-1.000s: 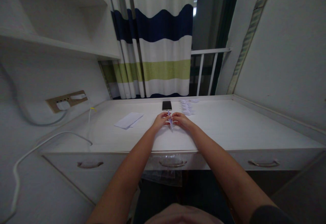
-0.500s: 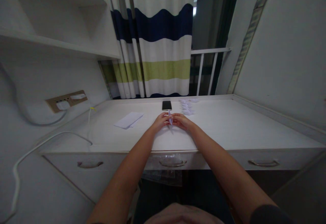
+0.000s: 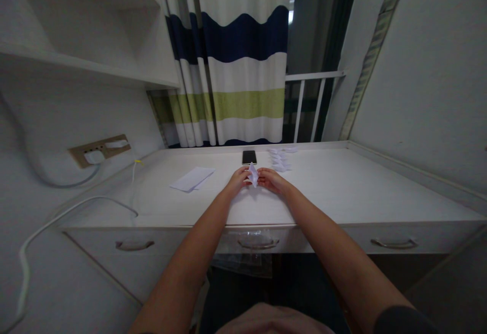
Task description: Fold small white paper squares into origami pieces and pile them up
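Between the left hand and right hand, pinched by both, is a folded white paper.

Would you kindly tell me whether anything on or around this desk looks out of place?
The white sheets lie askew left of the left hand, a lower one poking out, and loose-looking clear plastic shows below the middle drawer.
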Motion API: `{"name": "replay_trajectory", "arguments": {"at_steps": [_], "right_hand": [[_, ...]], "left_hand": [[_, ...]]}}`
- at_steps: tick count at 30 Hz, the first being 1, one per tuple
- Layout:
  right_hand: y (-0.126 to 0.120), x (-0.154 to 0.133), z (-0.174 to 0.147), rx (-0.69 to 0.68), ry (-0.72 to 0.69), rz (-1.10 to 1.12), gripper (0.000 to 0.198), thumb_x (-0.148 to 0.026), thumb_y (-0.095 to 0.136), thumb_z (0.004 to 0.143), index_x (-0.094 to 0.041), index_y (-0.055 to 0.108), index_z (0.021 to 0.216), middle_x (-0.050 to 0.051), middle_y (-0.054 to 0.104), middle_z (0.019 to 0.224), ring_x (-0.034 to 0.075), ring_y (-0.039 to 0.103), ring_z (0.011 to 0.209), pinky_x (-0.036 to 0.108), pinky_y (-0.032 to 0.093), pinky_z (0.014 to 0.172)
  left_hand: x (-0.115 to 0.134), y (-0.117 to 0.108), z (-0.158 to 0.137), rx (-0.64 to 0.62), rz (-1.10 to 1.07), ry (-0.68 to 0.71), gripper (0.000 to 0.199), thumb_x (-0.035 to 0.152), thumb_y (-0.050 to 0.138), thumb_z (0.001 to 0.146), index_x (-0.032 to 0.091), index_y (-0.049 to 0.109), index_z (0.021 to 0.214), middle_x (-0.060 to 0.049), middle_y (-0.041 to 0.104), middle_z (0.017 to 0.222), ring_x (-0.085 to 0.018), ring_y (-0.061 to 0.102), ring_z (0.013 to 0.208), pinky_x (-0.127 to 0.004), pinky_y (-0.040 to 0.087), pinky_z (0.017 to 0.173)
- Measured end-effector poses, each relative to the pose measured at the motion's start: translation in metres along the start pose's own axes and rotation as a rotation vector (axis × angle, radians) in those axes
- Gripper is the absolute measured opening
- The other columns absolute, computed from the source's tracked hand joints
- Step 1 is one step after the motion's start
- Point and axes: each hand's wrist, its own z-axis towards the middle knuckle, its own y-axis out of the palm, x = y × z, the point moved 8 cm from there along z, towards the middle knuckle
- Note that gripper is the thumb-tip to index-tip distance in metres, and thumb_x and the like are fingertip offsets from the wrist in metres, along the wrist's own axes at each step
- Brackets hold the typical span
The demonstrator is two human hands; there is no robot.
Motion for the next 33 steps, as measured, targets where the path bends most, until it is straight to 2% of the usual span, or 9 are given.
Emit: {"name": "replay_trajectory", "arguments": {"at_steps": [13,26,33], "right_hand": [[0.0058,-0.0027,-0.0008,-0.022,-0.02,0.034,0.014,-0.017,0.068,0.06,-0.016,0.059,0.07,0.0,0.062,0.064,0.011,0.057,0.062,0.024,0.045,0.064],[0.0046,-0.0025,-0.0021,-0.021,0.006,0.006,0.015,-0.018,0.069,0.058,-0.016,0.058,0.069,0.0,0.062,0.063,0.011,0.057,0.061,0.025,0.044,0.063],[0.0041,-0.0044,-0.0017,0.008,-0.003,0.026,0.008,-0.018,0.062,0.062,-0.017,0.057,0.068,-0.001,0.06,0.061,0.011,0.055,0.058,0.023,0.043,0.059]], "left_hand": [[0.0002,0.0067,-0.003,-0.07,0.001,-0.005,0.022,0.022,0.063,0.062,0.015,0.06,0.083,-0.002,0.06,0.074,-0.01,0.053,0.061,-0.022,0.045,0.055],[0.0005,0.0055,-0.0048,-0.062,0.009,-0.022,0.026,0.024,0.067,0.06,0.015,0.058,0.084,-0.002,0.06,0.072,-0.011,0.055,0.062,-0.022,0.045,0.055],[0.001,0.0057,-0.0043,-0.053,0.01,-0.017,0.024,0.02,0.064,0.06,0.015,0.057,0.083,-0.002,0.06,0.073,-0.01,0.054,0.061,-0.021,0.046,0.055]]}}
